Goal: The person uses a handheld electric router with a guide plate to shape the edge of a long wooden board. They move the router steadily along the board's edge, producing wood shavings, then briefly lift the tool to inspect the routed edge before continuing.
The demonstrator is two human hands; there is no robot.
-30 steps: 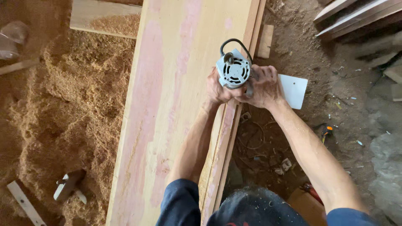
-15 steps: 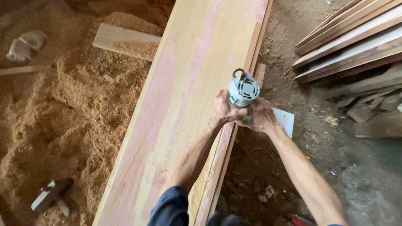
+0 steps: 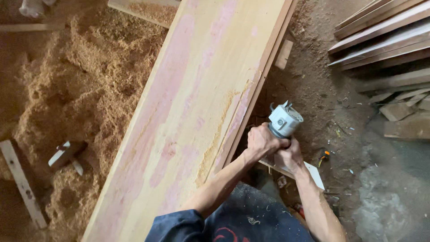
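Left hand (image 3: 261, 141) and right hand (image 3: 290, 155) are both wrapped tight round the grey, round-topped handheld power tool (image 3: 284, 120). Forearms extended, wrists side by side. The tool sits just off the long pale pink-streaked wooden plank's (image 3: 188, 112) right edge, above the dirt floor (image 3: 322, 85).

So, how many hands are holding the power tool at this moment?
2. The left hand grips the grey power tool from the side of the wide plank; the right hand holds it from below, just beside the left. No other hands are visible.
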